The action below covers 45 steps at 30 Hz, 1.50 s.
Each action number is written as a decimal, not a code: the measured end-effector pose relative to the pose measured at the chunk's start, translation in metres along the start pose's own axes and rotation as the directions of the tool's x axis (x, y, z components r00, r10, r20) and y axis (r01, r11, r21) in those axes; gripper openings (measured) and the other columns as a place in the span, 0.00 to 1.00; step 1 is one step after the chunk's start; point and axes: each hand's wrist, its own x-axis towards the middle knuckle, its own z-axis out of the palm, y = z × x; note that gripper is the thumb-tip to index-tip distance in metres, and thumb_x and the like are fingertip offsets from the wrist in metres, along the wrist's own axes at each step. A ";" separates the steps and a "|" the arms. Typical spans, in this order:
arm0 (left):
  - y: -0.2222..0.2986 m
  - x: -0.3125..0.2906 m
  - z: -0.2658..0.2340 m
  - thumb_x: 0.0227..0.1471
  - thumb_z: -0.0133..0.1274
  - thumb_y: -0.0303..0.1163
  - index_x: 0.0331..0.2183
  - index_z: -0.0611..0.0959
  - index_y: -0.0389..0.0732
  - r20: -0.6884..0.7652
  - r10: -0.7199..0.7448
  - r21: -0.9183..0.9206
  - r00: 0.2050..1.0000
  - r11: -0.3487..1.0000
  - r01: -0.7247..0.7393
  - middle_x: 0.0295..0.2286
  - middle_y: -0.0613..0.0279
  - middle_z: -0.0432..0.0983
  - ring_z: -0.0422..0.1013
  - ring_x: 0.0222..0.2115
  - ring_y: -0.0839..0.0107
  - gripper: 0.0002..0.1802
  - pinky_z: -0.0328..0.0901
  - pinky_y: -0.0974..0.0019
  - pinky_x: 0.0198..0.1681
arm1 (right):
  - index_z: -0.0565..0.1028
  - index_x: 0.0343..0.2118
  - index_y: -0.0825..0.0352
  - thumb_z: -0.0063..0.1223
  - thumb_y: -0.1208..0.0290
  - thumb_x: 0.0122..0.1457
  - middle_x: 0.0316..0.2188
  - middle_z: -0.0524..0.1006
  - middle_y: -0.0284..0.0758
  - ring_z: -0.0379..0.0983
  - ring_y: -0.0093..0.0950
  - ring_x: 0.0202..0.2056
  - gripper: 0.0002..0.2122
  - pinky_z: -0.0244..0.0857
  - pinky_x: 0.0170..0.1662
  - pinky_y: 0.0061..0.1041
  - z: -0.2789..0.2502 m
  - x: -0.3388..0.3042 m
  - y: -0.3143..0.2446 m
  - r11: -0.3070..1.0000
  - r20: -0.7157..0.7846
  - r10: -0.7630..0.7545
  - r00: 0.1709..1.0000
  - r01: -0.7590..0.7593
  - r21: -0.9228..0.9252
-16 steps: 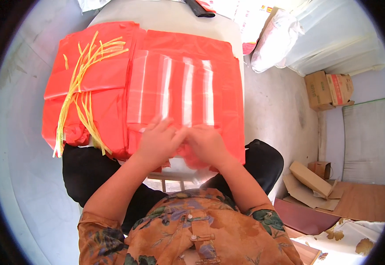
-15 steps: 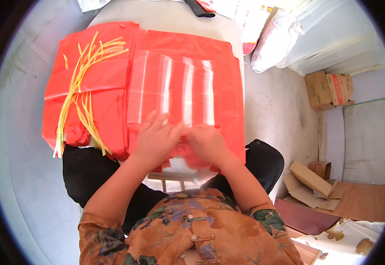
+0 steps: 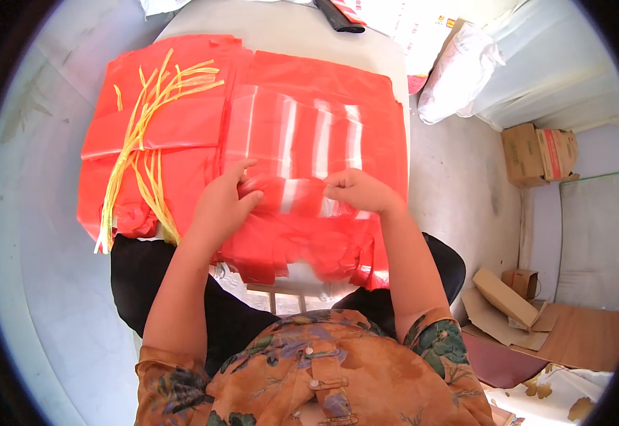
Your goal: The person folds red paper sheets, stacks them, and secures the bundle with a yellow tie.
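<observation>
A stack of red plastic bags [image 3: 324, 78] lies before me, its upper sheet marked with pale, shiny stripes. Near the stack's front edge a strip of red plastic bag [image 3: 292, 193] is raised and folded across between my hands. My right hand [image 3: 360, 190] pinches the strip's right end between thumb and fingers. At its left end, my left hand [image 3: 226, 202] curls round the film, thumb and forefinger on either side. Loose, crumpled bag edges hang toward my lap. To the left, yellow ties [image 3: 139, 131] lie across a second pile of red bags [image 3: 189, 128].
The pale table [image 3: 267, 25] carries both piles. A black and red item [image 3: 341, 15] lies at its far edge. Right of it stands a white sack [image 3: 458, 71]; cardboard boxes [image 3: 537, 153] and flattened cardboard [image 3: 508, 305] are farther right. My knees sit under the near edge.
My hands were close together at the front of the stack; they have moved apart, the right one outward and up. A folded strip of red film now stretches between them.
</observation>
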 end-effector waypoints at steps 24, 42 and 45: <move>-0.026 0.018 0.016 0.57 0.56 0.30 0.48 0.82 0.39 -0.153 -0.009 0.111 0.988 0.993 0.026 0.32 0.49 0.82 0.79 0.34 0.53 0.16 0.71 0.57 0.38 | 0.68 0.60 0.70 0.54 0.73 0.65 0.40 0.79 0.34 0.75 0.20 0.41 0.20 0.70 0.42 0.22 0.015 -0.049 0.052 0.991 -0.498 0.015 0.867 0.053 0.122; -0.023 0.017 0.029 0.50 0.62 0.33 0.45 0.81 0.41 0.055 0.601 0.529 0.797 0.660 -0.534 0.52 0.52 0.74 0.71 0.52 0.53 0.19 0.68 0.53 0.51 | 0.74 0.53 0.67 0.57 0.68 0.62 0.46 0.78 0.43 0.74 0.42 0.50 0.17 0.68 0.51 0.37 -0.001 -0.019 0.033 0.819 -0.668 -0.448 0.595 -0.026 -0.573; -0.004 0.012 0.043 0.49 0.61 0.31 0.49 0.80 0.39 0.249 0.631 0.477 0.734 0.580 -0.660 0.56 0.53 0.72 0.68 0.57 0.55 0.23 0.65 0.52 0.58 | 0.73 0.54 0.67 0.56 0.70 0.63 0.50 0.77 0.44 0.71 0.42 0.54 0.17 0.66 0.56 0.36 -0.026 0.007 0.018 0.827 -0.650 -0.484 0.586 0.063 -0.559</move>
